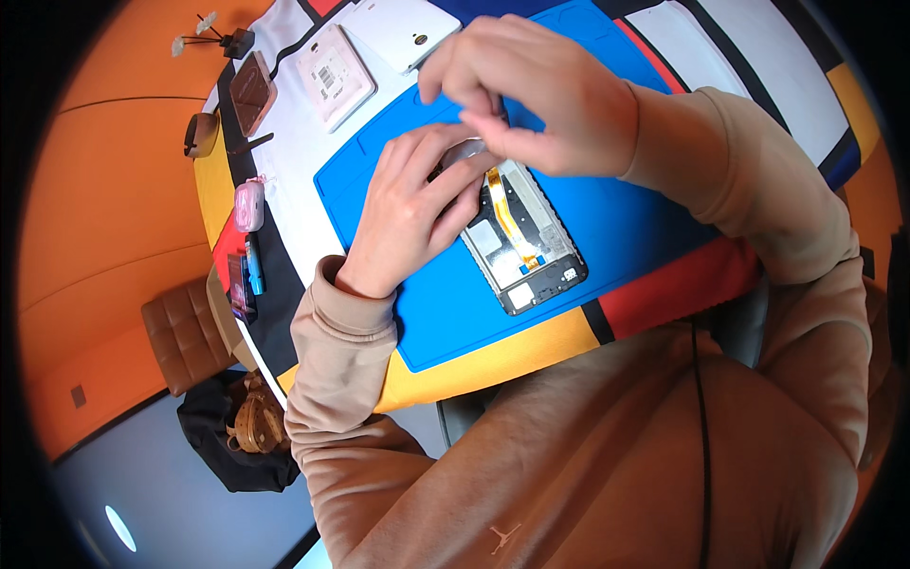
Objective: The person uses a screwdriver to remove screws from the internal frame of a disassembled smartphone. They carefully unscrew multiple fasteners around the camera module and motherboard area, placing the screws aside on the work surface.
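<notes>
An opened phone (517,237) lies at a slant on the blue mat (616,228), its black frame, grey plate and yellow ribbon cable showing. My left hand (412,199) has its fingers bent over the phone's upper left part, closed on it, beside a silvery piece (464,150) mostly hidden by them. My right hand (545,119) is raised just above the phone's top end, fingers curled and thumb pointing toward the left hand. Whatever those right fingers hold, if anything, is hidden.
At the back lie a white tablet (398,28), a pink labelled device (332,81) and another phone (251,95), near a small flower ornament (232,43). Along the left edge are a pink case (248,207) and a blue pen-like item (254,266). A brown chair (180,327) stands beyond.
</notes>
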A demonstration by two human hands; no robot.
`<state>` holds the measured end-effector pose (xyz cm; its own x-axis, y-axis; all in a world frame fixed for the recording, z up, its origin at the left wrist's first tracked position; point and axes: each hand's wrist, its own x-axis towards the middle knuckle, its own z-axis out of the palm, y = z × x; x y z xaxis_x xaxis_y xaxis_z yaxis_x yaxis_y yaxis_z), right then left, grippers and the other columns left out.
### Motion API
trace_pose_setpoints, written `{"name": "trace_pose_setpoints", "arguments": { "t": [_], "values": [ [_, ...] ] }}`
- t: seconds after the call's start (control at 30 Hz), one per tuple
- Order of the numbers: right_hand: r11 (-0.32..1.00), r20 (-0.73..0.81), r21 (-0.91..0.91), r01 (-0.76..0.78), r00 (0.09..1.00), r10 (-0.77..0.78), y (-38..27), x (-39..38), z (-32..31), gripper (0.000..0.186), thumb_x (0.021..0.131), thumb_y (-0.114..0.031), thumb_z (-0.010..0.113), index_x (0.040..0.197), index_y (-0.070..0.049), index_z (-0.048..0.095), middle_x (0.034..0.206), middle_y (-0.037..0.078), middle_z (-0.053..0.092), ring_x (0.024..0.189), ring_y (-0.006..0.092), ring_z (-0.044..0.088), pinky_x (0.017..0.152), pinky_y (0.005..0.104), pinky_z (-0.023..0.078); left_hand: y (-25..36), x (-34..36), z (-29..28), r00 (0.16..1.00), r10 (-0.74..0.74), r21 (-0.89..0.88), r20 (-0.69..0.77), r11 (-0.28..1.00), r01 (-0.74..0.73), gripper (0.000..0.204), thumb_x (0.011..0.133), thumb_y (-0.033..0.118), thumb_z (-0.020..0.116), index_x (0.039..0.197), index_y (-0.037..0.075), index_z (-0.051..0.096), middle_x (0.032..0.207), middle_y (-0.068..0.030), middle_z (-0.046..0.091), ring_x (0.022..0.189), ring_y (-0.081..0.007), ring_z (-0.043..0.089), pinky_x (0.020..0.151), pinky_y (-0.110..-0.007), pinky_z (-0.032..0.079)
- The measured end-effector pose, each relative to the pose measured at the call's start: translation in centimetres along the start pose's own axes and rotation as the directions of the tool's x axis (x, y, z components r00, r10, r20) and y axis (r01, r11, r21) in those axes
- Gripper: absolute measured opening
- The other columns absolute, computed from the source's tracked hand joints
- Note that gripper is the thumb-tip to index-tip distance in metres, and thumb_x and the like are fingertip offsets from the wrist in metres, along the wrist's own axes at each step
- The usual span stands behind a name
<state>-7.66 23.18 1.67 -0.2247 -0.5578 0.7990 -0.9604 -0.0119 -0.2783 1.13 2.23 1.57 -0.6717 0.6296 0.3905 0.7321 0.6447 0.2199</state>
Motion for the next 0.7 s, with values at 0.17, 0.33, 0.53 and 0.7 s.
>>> {"name": "trace_pose_setpoints", "arguments": {
  "t": [0.17, 0.33, 0.53, 0.7],
  "values": [
    [0.991, -0.032, 0.0, 0.131, 0.991, -0.131, -0.5, 0.0, 0.3, 0.031, 0.07, 0.01, 0.064, 0.092, -0.008, 0.052, 0.109, 0.012, 0.066, 0.086, 0.0273, 0.06, 0.075, 0.0347, 0.046, 0.0, -0.1, 0.0, 1.0, -0.004, -0.005, -0.007, 1.0, 0.004, 0.025, 0.082, 0.008, 0.073, 0.107, 0.006, 0.069, 0.115, -0.0098, 0.063, 0.103, -0.0294, 0.059, 0.089, -0.039, 0.047],
    [0.999, -0.008, 0.024, 0.046, 0.999, -0.046, -0.4, -0.1, 0.1, 0.031, 0.07, 0.01, 0.061, 0.093, -0.008, 0.052, 0.108, 0.011, 0.066, 0.089, 0.0273, 0.061, 0.08, 0.0371, 0.045, 0.0, 0.0, 0.0, 1.0, 0.005, 0.018, -0.006, 1.0, -0.005, 0.025, 0.081, 0.007, 0.074, 0.106, 0.006, 0.07, 0.111, -0.0098, 0.062, 0.102, -0.0291, 0.059, 0.089, -0.039, 0.047],
    [0.98, -0.052, -0.131, 0.151, 0.986, -0.159, -0.1, -0.3, 0.6, 0.029, 0.074, 0.014, 0.056, 0.094, -0.007, 0.053, 0.105, 0.009, 0.063, 0.085, 0.0252, 0.058, 0.08, 0.0359, 0.045, 0.2, 0.1, -0.1, 0.999, -0.02, 0.008, 0.025, 1.0, 0.02, 0.025, 0.085, 0.006, 0.07, 0.109, 0.009, 0.071, 0.119, -0.0076, 0.064, 0.105, -0.0273, 0.059, 0.091, -0.038, 0.046],
    [0.991, 0.004, 0.042, -0.128, 0.992, 0.127, 1.0, -1.0, 1.2, 0.025, 0.079, 0.015, 0.052, 0.095, -0.004, 0.053, 0.092, 0.01, 0.058, 0.083, 0.0265, 0.058, 0.076, 0.034, 0.047, 0.1, 0.2, 0.0, 0.999, -0.017, -0.008, 0.035, 1.0, 0.017, 0.025, 0.086, 0.006, 0.068, 0.111, 0.01, 0.071, 0.122, -0.0068, 0.064, 0.108, -0.0271, 0.059, 0.092, -0.038, 0.046]
  ]
}}
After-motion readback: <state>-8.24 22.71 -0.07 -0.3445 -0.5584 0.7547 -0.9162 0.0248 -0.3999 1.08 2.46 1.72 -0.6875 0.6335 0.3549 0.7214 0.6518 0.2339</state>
